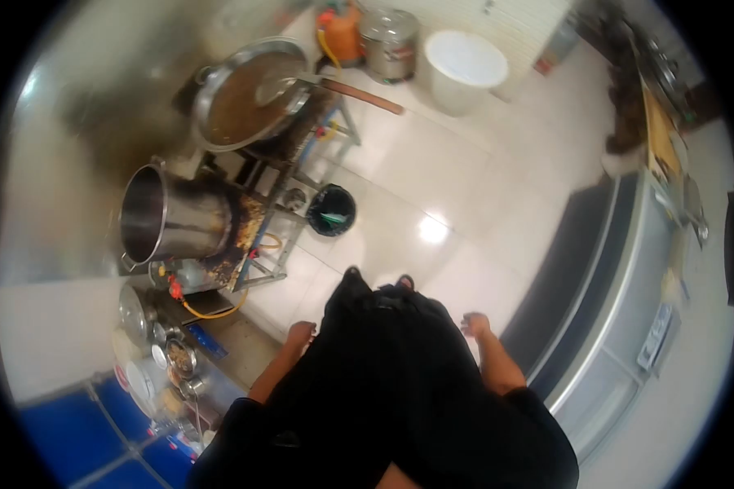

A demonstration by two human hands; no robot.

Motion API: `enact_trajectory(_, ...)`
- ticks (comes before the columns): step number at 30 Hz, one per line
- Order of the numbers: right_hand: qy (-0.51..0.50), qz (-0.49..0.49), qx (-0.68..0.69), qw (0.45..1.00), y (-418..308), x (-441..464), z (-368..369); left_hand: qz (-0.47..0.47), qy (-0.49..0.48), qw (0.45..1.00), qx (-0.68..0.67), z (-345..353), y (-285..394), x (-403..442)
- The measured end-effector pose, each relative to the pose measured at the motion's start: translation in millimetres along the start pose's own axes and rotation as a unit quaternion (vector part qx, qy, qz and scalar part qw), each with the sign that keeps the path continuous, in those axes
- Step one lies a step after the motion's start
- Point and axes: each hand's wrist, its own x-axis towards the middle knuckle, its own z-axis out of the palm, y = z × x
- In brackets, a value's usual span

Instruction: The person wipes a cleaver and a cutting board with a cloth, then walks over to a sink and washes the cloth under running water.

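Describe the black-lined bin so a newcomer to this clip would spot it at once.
Start at the big metal stand on the left. Just right of it, on the pale floor, sits a small round bin. Its dark liner, with something green inside, distinguishes it from the white tub.

Over on the left now, a grimy metal stand [251,218] is seen upright on its legs, its top stained brown, while along the right a long, silver-edged counter [620,314] is seen.
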Motion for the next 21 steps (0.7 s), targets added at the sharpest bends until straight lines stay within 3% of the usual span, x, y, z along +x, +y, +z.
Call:
enact_trajectory(1, 0.046, 0.059, 0.109, 0.991, -16.9, -17.2, -0.2, -0.010, 0.006, 1.000, -0.025, 10.6, 5.3, 4.3)
enact_trajectory(2, 0.030, 0.023, 0.114, 0.993, -10.4, -12.3, -8.4, 0.188, -0.007, 0.962, 0.199, 9.2, -3.3, 29.8)
enact_trajectory(3, 0.054, 0.051, 0.137, 0.988, -20.5, -20.7, -12.0, 0.376, -0.020, 0.837, 0.398, 6.6, -10.6, 49.1)
enact_trajectory(4, 0.079, 0.054, 0.149, 0.984, -25.4, -24.8, -13.1, 0.327, -0.014, 0.883, 0.337, 7.9, 50.9, -0.4)
enact_trajectory(5, 0.085, 0.064, 0.161, 0.981, -28.4, -20.8, -19.6, 0.327, -0.029, 0.880, 0.345, 8.3, 60.5, 3.9)
enact_trajectory(7, 0.047, 0.062, 0.235, 0.969, -18.3, -12.5, -28.7, 0.159, -0.057, 0.939, 0.298, 2.7, 60.8, 23.1)
enact_trajectory(8, 0.054, 0.070, 0.246, 0.965, 0.6, -1.5, -32.0, 0.159, -0.070, 0.936, 0.306, 3.6, 68.3, 28.5)
enact_trajectory(10, -0.144, 0.025, 0.441, 0.885, 18.1, 18.9, -49.3, 0.286, -0.106, 0.892, 0.333, 10.3, 94.2, 51.6)
enact_trajectory(11, -0.134, 0.024, 0.453, 0.881, 19.0, 16.0, -47.8, 0.318, -0.124, 0.876, 0.341, 9.4, 106.7, 64.0)
enact_trajectory(12, -0.022, 0.035, 0.366, 0.930, -7.6, -7.6, -35.3, 0.350, -0.141, 0.859, 0.346, 8.0, 116.2, 78.4)
enact_trajectory(13, 0.092, 0.047, 0.268, 0.958, -34.6, -27.8, -32.7, 0.296, -0.161, 0.819, 0.465, 9.2, 125.3, 106.2)
enact_trajectory(14, 0.136, 0.016, 0.260, 0.956, -49.2, -48.6, -29.8, 0.240, -0.175, 0.762, 0.575, 18.3, 136.6, 131.8)
enact_trajectory(15, 0.114, -0.112, 0.063, 0.985, -42.8, -56.8, -40.5, 0.248, -0.185, 0.756, 0.577, 33.2, 150.7, 149.5)
enact_trajectory(16, 0.138, -0.243, -0.124, 0.952, -39.6, -66.4, -51.2, 0.039, -0.135, 0.905, 0.403, 53.0, 171.8, 165.6)
enact_trajectory(17, 0.141, -0.244, -0.134, 0.950, -39.9, -68.1, -58.3, -0.178, -0.070, 0.963, 0.192, 66.0, 194.2, 183.0)
enact_trajectory(18, 0.145, -0.244, -0.143, 0.948, -49.5, -76.1, -64.6, -0.079, -0.170, 0.942, 0.278, 67.3, 238.8, 195.4)
enact_trajectory(19, 0.184, -0.081, 0.080, 0.976, -68.4, -88.9, -70.7, 0.037, -0.246, 0.905, 0.346, 68.6, 285.3, 206.9)
enact_trajectory(20, 0.204, 0.081, 0.302, 0.928, -84.0, -91.5, -76.9, -0.064, -0.266, 0.937, 0.215, 82.8, 318.1, 228.7)
enact_trajectory(21, 0.213, 0.076, 0.333, 0.915, -83.9, -88.1, -88.2, -0.166, -0.278, 0.943, 0.081, 96.9, 352.3, 249.3)
